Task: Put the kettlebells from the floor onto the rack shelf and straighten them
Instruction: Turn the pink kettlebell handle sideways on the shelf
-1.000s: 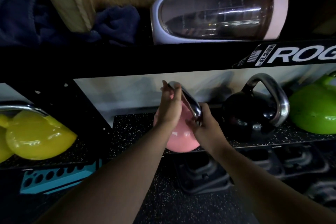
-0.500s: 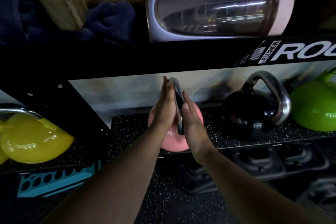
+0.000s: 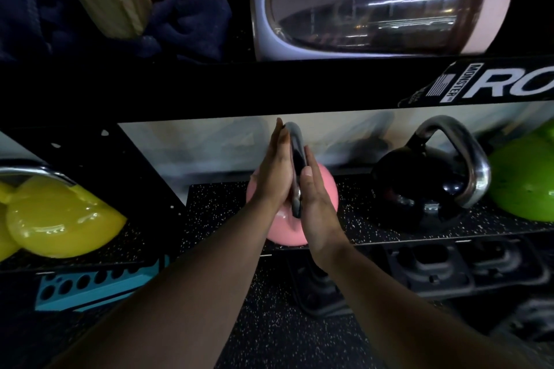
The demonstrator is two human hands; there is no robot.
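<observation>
A pink kettlebell (image 3: 326,186) with a steel handle (image 3: 296,153) stands on the speckled rack shelf (image 3: 221,204), near its front edge. The handle is turned edge-on toward me. My left hand (image 3: 274,171) lies flat against the handle's left side and my right hand (image 3: 316,207) flat against its right side, fingers straight, so the handle is squeezed between the palms. On the same shelf to the right stand a black kettlebell (image 3: 419,189) and a green kettlebell (image 3: 527,183). A yellow kettlebell (image 3: 60,219) sits in the bay to the left.
A black beam (image 3: 209,87) of the upper shelf runs close above my hands. On that shelf lie a clear shaker bottle (image 3: 374,3) and a dark blue cloth (image 3: 186,21). Below are a teal block with holes (image 3: 99,284), black weights (image 3: 434,266) and speckled floor (image 3: 284,332).
The pink kettlebell's handle has turned from slanting to the right to edge-on toward me. My hands have gone from cupping it to lying flat on both its sides.
</observation>
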